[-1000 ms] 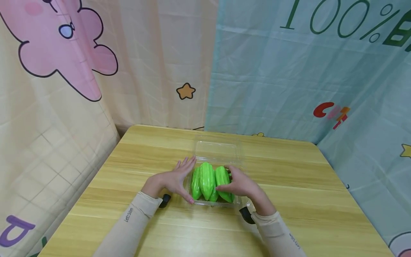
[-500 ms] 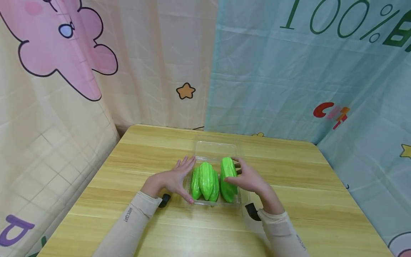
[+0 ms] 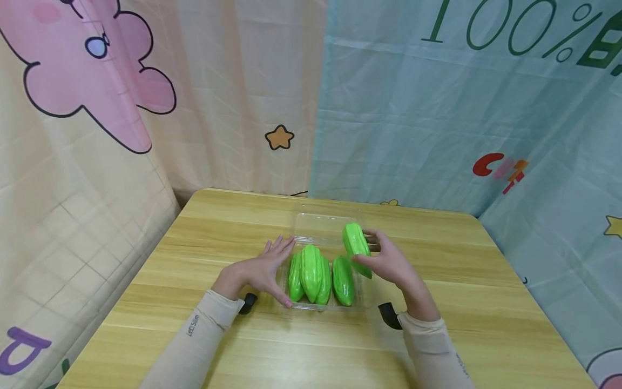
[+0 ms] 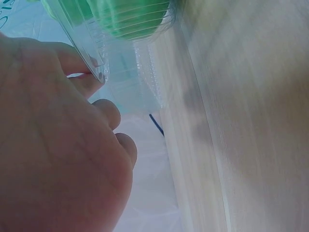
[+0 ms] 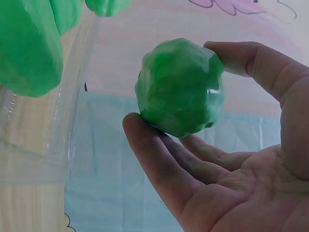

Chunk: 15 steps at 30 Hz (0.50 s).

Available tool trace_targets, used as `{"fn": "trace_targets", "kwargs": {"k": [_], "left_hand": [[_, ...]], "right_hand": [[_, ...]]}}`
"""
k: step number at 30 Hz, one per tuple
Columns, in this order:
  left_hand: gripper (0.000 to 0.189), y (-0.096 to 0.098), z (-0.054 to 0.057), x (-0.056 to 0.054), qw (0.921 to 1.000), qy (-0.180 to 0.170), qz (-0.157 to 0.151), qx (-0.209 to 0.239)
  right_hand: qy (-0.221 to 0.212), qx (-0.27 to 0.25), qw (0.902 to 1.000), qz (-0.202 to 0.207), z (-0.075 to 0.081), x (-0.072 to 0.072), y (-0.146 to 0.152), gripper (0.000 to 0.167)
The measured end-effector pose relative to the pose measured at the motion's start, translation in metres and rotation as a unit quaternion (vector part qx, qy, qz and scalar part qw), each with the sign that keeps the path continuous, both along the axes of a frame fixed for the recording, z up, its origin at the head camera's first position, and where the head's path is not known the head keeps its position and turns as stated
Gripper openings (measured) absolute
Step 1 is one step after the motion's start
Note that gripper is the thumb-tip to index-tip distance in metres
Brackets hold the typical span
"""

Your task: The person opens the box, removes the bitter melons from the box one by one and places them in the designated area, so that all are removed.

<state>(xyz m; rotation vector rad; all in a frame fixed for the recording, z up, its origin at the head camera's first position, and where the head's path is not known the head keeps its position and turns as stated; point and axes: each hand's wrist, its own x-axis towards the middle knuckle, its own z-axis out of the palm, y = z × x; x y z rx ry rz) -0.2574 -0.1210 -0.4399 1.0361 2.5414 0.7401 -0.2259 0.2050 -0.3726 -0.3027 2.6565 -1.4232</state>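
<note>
My right hand (image 3: 390, 263) holds a bright green ridged bitter melon (image 3: 356, 246) between thumb and fingers, raised above the right side of a clear plastic box (image 3: 316, 307). In the right wrist view the held melon shows its bumpy rounded end. Several similar melons (image 3: 311, 273) lie in the box, most bunched at the left and one melon (image 3: 343, 282) apart at the right. My left hand (image 3: 260, 274) spreads along the box's left side, thumb at the front corner and fingers by the back corner. In the left wrist view, fingertips (image 4: 91, 82) touch the clear rim.
The box's clear lid (image 3: 325, 222) lies folded back toward the far edge of the wooden table (image 3: 437, 254). Printed curtains (image 3: 389, 119) hang behind and at both sides. A black wrist piece (image 3: 390, 315) sits at each cuff.
My right hand has lifted a melon from the box's right side, moving up and rightward, which uncovers another melon beneath it. My left hand stays at the box's left side.
</note>
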Motion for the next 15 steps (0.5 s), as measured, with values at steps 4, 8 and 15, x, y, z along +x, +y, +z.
{"fn": "trace_targets", "kwargs": {"k": [4,8,15], "left_hand": [[0.15,0.0,-0.001,0.0,1.0,-0.003,0.001,0.002],[0.149,0.0,0.0,0.0,1.0,-0.006,0.003,0.003],[0.149,0.0,0.001,0.001,1.0,-0.006,0.003,0.0]], "right_hand": [[0.008,-0.017,0.9998,-0.007,0.0,-0.002,0.006,0.077],[0.007,-0.033,0.9992,-0.02,0.0,-0.005,0.015,0.079],[-0.012,-0.061,0.9975,-0.035,-0.003,-0.012,0.033,0.08]]}}
